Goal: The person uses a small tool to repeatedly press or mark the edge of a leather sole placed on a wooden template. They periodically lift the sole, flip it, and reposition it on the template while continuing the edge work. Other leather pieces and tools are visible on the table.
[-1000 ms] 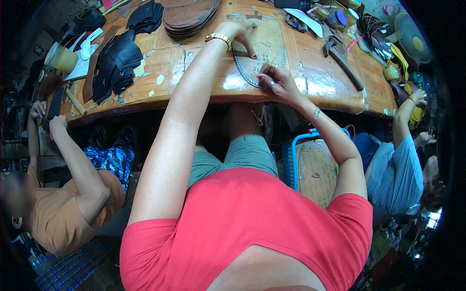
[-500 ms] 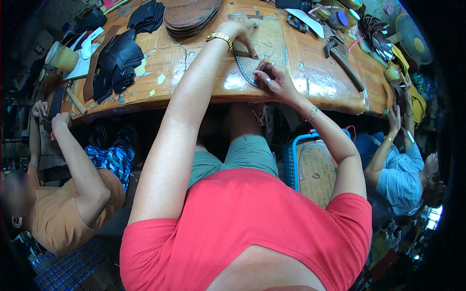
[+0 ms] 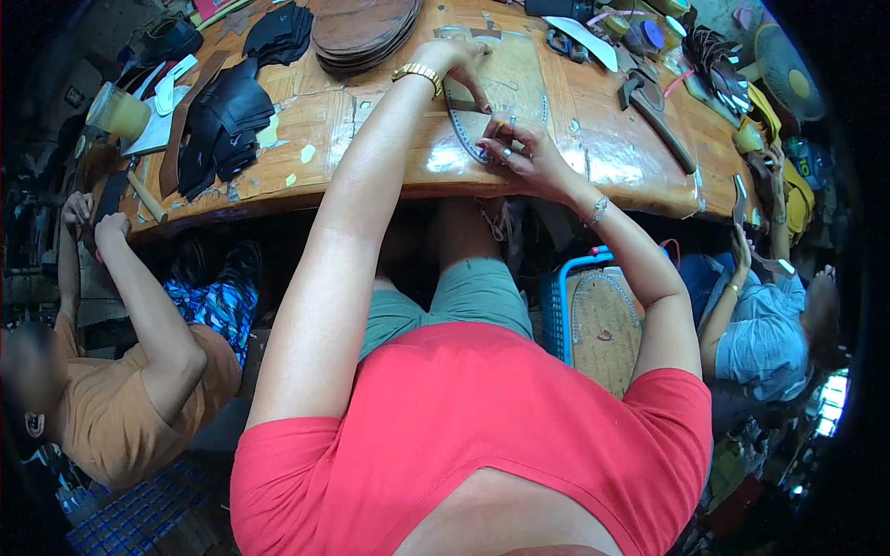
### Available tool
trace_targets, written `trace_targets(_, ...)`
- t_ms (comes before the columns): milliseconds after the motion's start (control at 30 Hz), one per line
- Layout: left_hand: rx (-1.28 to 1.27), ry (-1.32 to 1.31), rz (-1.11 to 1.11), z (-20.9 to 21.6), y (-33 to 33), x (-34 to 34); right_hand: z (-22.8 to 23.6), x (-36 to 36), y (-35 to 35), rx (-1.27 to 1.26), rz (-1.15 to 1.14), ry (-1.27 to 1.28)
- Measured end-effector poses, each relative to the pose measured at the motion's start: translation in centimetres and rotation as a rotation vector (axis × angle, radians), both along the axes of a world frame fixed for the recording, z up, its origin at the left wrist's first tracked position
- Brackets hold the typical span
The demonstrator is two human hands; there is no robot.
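A tan, round-ended flat piece point(image 3: 519, 79) with a row of small marks along its curved edge lies on the wooden table point(image 3: 389, 162) before me. My left hand point(image 3: 464, 67) rests on its far left part, fingers spread and pressing down. Over its near rounded end, my right hand point(image 3: 524, 155) is closed in a pinch around a slim pen-like tool point(image 3: 502, 124) with a yellowish part. The fingers cover most of that tool, so its exact kind and tip cannot be made out.
Brown oval leather pieces point(image 3: 363, 32) are stacked at the far left, beside black leather pieces point(image 3: 222, 125). A hammer point(image 3: 660, 125) lies to the right. A blue basket point(image 3: 559, 310) holding a similar marked piece stands by my right arm. Co-workers sit on both sides.
My right hand has shifted and turned slightly at the curved edge, still pinching the tool. My left hand stays put. The right co-worker's hands have moved apart, showing a curved strip.
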State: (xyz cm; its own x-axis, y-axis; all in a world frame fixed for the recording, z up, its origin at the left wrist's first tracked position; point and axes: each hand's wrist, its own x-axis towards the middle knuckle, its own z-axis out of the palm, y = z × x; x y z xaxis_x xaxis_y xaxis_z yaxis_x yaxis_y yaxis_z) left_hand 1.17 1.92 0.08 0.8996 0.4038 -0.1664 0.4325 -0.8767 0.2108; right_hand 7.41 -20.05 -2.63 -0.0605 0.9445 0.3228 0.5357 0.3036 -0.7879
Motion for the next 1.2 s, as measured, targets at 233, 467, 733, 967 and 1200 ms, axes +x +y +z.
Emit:
trace_targets(233,-0.085,-0.031,-0.056,-0.6,2.1,0.0,-0.4,0.3,1.3,-0.191,0.044,0.345)
trace_targets(467,-0.078,-0.025,-0.072,-0.2,2.1,-0.1,0.2,-0.3,1.1,0.115,0.082,-0.199)
trace_targets(733,-0.097,-0.006,-0.053,0.5,1.1,-0.6,-0.5,0.0,1.9,-0.107,-0.032,0.177)
trace_targets(967,-0.174,-0.002,-0.071,0.7,1.6,-0.6,-0.8,0.0,2.2,-0.165,-0.062,0.307)
trace_targets(1200,-0.166,-0.014,-0.066,0.1,2.3,-0.4,-1.3,-0.1,3.1,0.219,0.008,-0.219)
